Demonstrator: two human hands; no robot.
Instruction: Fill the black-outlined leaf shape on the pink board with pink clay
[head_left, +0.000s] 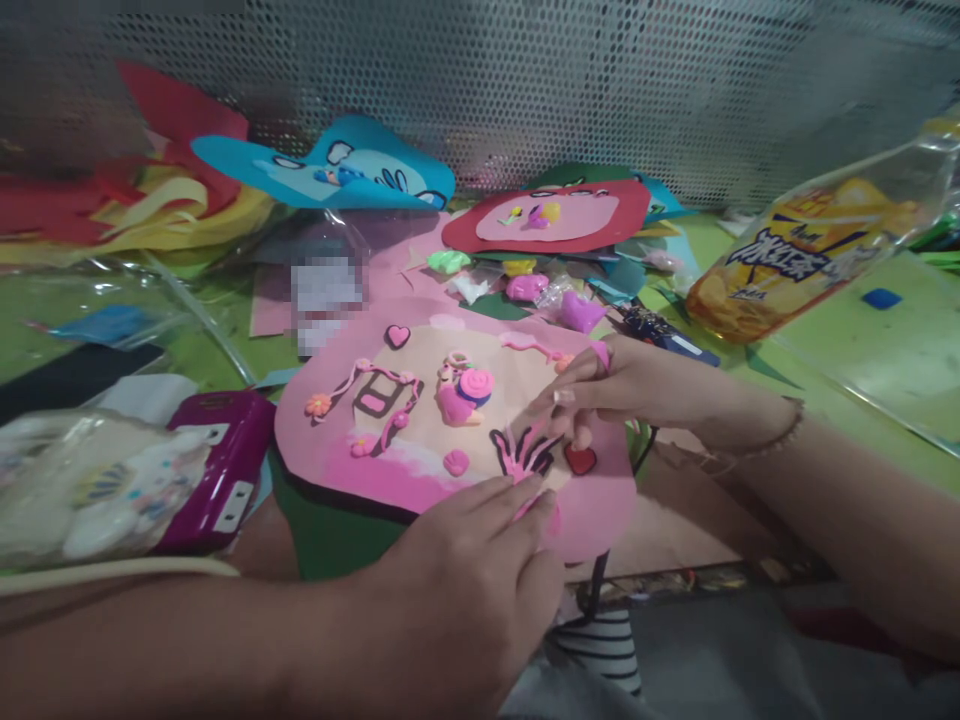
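Note:
A pink rounded paper board (600, 510) lies in front of me, with a pale inner sheet and clay shapes stuck on it. At its middle sits a pink clay snail (459, 395). My left hand (480, 570) rests on the board's lower edge, fingers stretched over the base of a pink, dark-edged, grass-like clay shape (523, 452). Above that shape's tips, my right hand (607, 385) has its fingers bent together; whatever is between them is hidden. A pink band (601, 354) shows on one of its fingers. A red clay heart (580, 458) lies just below that hand.
Behind the board are lumps of coloured clay (527, 288), a red paper cutout (637, 205) and a blue paper cutout (247, 165). A drink bottle (810, 265) leans at right. At left lies a purple case (217, 470). A perforated metal panel (525, 90) stands behind.

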